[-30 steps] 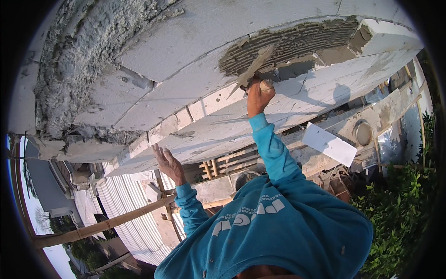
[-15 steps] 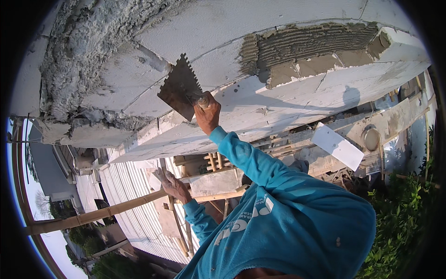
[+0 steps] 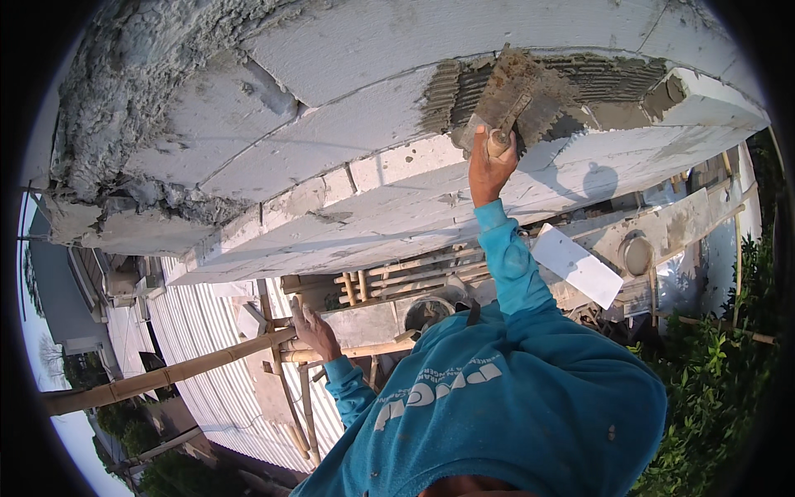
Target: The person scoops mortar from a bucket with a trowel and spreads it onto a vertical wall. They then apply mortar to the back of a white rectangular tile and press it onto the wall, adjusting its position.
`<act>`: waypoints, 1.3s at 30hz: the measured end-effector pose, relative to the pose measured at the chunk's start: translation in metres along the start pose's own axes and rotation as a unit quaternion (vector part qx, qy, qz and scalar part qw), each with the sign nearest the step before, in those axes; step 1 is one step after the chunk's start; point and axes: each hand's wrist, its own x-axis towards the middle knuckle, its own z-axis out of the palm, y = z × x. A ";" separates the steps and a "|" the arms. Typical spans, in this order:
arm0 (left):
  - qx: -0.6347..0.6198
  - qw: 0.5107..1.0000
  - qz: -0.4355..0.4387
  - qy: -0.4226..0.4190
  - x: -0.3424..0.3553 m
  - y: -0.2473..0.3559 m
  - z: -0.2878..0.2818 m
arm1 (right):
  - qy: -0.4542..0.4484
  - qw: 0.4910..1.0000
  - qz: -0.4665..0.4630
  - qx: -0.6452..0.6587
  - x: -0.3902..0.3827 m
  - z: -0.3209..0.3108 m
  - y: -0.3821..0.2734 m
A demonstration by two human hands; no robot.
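Observation:
My right hand (image 3: 492,171) is wrapped round the handle of a notched trowel (image 3: 523,89). The toothed metal blade, smeared with mortar, lies over the left part of a ridged grey mortar bed (image 3: 609,76) on a white block wall (image 3: 381,103). It hides some of the ridges. Lower left, my left hand (image 3: 315,330) holds nothing, its fingers stretched out and apart. It is beside a bamboo pole (image 3: 199,373), and I cannot tell whether it touches the pole.
Rough, crumbly masonry (image 3: 108,108) rises at the upper left. Below the wall runs a bamboo and board scaffold with a bucket (image 3: 428,311), a white block (image 3: 577,265) and a round container (image 3: 636,255). A corrugated roof (image 3: 207,356) is at left, leafy plants (image 3: 704,406) at right.
My right hand has carried the trowel rightward, from the bare blocks onto the mortar bed. The left hand stays near the bamboo pole, its fingers spread. The view has shifted slightly.

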 end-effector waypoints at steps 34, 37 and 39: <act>-0.048 0.994 -0.035 -0.094 -0.040 0.098 0.108 | 0.062 0.997 0.042 -0.036 0.244 -0.103 0.107; -0.094 0.991 -0.049 -0.086 -0.047 0.122 0.122 | 0.071 0.996 0.023 -0.050 0.248 -0.110 0.114; -0.056 0.992 -0.064 -0.096 -0.056 0.156 0.119 | 0.083 0.989 -0.048 -0.116 0.267 -0.123 0.102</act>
